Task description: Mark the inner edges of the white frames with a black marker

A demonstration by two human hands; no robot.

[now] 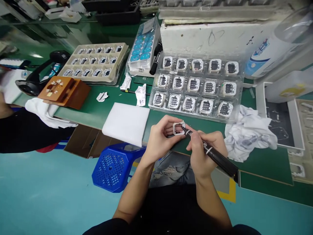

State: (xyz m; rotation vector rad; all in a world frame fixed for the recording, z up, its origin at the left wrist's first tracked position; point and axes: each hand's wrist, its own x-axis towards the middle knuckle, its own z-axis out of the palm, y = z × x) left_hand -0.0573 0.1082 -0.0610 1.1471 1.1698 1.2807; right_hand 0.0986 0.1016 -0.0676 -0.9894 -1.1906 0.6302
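Head view: my left hand [160, 138] pinches the small white frame [179, 128] over the bench edge; my right hand [204, 148] grips the black marker [215, 156], tip touching it. A slip could smear ink or drop the frame.

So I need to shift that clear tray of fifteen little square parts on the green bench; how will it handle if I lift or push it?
The clear tray looks like thin moulded plastic, so it will probably flex if lifted by one edge. Its square parts sit loose in open pockets and may jump out if it tilts. Pushed flat on the green bench, it should slide easily.
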